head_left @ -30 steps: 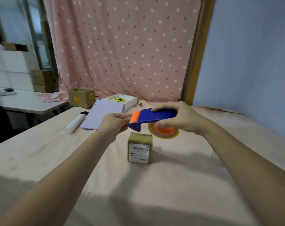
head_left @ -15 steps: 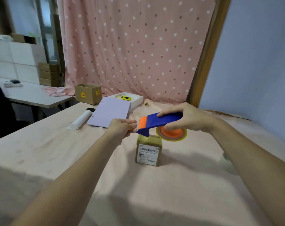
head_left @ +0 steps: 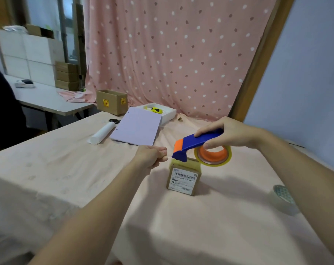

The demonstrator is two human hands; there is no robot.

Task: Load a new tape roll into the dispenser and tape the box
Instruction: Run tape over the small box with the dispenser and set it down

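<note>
A small brown cardboard box point(head_left: 184, 178) with a white barcode label stands upright on the pink cloth. Just above its top, my right hand point(head_left: 229, 133) grips the blue dispenser point(head_left: 197, 143) by its handle; the orange front end points left and a yellowish tape roll point(head_left: 213, 155) on an orange hub hangs under it. My left hand point(head_left: 151, 155) is closed into a pinch right at the dispenser's nose, left of the box. Whether a clear tape end lies between those fingers cannot be told.
A lilac sheet point(head_left: 137, 129), a rolled white paper point(head_left: 102, 133) and black scissors point(head_left: 114, 121) lie further back. A white tray point(head_left: 162, 111) holds a yellow cutter. An open carton point(head_left: 112, 102) stands behind. A patterned tape roll point(head_left: 283, 196) sits at right, partly hidden by my forearm.
The dispenser has come down and to the right, closer to the box top. My left hand has drawn slightly away from its nose and closed tighter. The camera has shifted left.
</note>
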